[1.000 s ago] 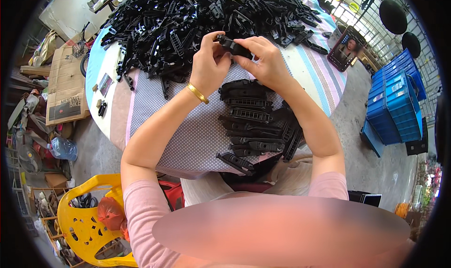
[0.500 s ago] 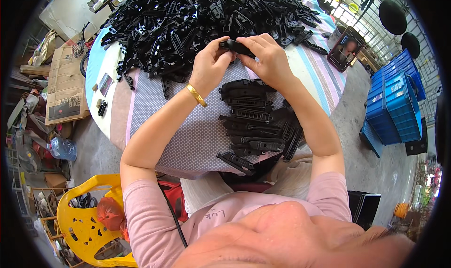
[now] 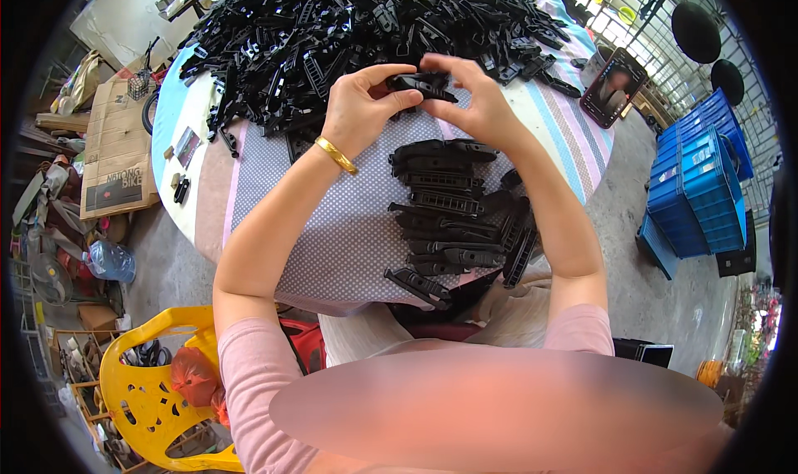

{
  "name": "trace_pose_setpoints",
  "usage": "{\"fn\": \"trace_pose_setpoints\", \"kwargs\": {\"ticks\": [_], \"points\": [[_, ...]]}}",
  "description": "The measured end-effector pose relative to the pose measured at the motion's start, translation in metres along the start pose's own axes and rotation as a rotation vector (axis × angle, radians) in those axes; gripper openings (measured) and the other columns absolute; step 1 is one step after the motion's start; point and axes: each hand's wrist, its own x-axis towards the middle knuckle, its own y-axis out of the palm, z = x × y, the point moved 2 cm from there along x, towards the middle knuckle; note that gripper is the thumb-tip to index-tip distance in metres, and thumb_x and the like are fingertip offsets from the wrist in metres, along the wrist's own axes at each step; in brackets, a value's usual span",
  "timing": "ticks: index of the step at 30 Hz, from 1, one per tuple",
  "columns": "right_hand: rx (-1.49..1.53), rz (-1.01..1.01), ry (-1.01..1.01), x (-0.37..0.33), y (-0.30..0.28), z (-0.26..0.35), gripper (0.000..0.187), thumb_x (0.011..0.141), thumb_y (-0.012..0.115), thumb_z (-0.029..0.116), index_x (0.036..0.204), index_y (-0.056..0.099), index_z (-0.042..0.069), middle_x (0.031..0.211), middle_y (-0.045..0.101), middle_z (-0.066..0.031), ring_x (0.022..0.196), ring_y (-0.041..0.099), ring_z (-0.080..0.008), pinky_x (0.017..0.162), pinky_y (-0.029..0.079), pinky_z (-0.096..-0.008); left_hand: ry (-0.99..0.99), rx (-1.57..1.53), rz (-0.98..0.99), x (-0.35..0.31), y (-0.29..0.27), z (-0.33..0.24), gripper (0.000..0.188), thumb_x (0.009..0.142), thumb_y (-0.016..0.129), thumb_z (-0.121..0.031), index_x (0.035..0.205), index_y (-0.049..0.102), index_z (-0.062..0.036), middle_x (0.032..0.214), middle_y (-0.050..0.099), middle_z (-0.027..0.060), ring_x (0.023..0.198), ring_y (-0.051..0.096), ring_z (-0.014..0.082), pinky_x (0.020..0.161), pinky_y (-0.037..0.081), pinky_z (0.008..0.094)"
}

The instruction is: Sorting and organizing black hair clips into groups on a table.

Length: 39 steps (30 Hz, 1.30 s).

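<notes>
Over the far half of the table I hold a long black plastic part point(image 3: 422, 83) level between my hands. My left hand point(image 3: 359, 112) pinches its left end between thumb and fingers. At its right end, my right hand point(image 3: 480, 107) curls round the part with the thumb against the near side and the index finger raised above it. Just beyond both hands spreads a large heap of similar black plastic parts point(image 3: 324, 34). Nearer to me, several such parts lie in a neat row point(image 3: 445, 201), with a few more at an angle on its right point(image 3: 519, 245).
A patterned cloth covers the round table point(image 3: 307, 262). A phone point(image 3: 613, 88) stands at its right edge. Blue crates point(image 3: 698, 196) are stacked on the floor to the right. At the left are a yellow plastic chair point(image 3: 125, 391) and a cardboard box point(image 3: 120, 150).
My left hand has shifted slightly left, its wrist turning. My right index finger has lifted off the part, which now shows more of its length between my hands.
</notes>
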Motion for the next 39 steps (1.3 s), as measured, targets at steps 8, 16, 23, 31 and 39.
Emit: {"fn": "trace_pose_setpoints", "kwargs": {"ticks": [8, 16, 23, 31, 39], "points": [[-0.076, 0.074, -0.053, -0.001, -0.006, 0.006, 0.041, 0.072, 0.074, 0.024, 0.104, 0.063, 0.001, 0.096, 0.065, -0.0143, 0.086, 0.062, -0.0260, 0.077, 0.048, -0.0319, 0.166, 0.049, 0.034, 0.002, -0.001, -0.008, 0.031, 0.074, 0.071, -0.004, 0.104, 0.066, -0.0031, 0.083, 0.066, 0.0018, 0.070, 0.057, 0.0046, 0.064, 0.048, 0.0172], [0.166, 0.199, 0.142, 0.002, -0.003, 0.001, 0.028, 0.075, 0.071, 0.014, 0.100, 0.066, 0.003, 0.085, 0.067, -0.0106, 0.079, 0.063, -0.0162, 0.069, 0.048, -0.0279, 0.193, 0.018, 0.105, 0.004, -0.007, 0.003, 0.038, 0.074, 0.073, -0.010, 0.108, 0.062, -0.0017, 0.088, 0.065, 0.0043, 0.075, 0.059, 0.0096, 0.070, 0.050, 0.0227], [0.105, 0.555, 0.176, -0.006, -0.006, -0.040, 0.022, 0.081, 0.065, 0.014, 0.100, 0.066, 0.003, 0.086, 0.063, -0.0056, 0.078, 0.056, -0.0117, 0.069, 0.044, -0.0257, -0.051, 0.549, 0.194, -0.014, -0.044, -0.026, 0.040, 0.073, 0.072, -0.031, 0.095, 0.062, 0.0007, 0.084, 0.064, 0.0116, 0.080, 0.062, 0.0221, 0.075, 0.049, 0.0321], [0.035, 0.539, 0.283, 0.001, 0.014, -0.036, 0.021, 0.081, 0.063, 0.012, 0.100, 0.064, 0.002, 0.094, 0.063, -0.0079, 0.081, 0.058, -0.0170, 0.069, 0.045, -0.0266, 0.035, 0.926, 0.209, -0.051, -0.034, 0.019, 0.033, 0.073, 0.070, -0.020, 0.099, 0.059, -0.0023, 0.092, 0.062, 0.0137, 0.089, 0.059, 0.0308, 0.079, 0.047, 0.0368], [-0.399, 0.350, -0.023, 0.004, 0.018, -0.038, 0.029, 0.074, 0.066, 0.009, 0.103, 0.060, 0.005, 0.107, 0.060, -0.0075, 0.099, 0.056, -0.0281, 0.085, 0.046, -0.0351, -0.314, -0.303, 0.132, -0.004, -0.014, 0.015, 0.032, 0.091, 0.049, -0.013, 0.118, 0.047, 0.0035, 0.093, 0.064, 0.0110, 0.075, 0.063, 0.0161, 0.063, 0.052, 0.0270]]}}
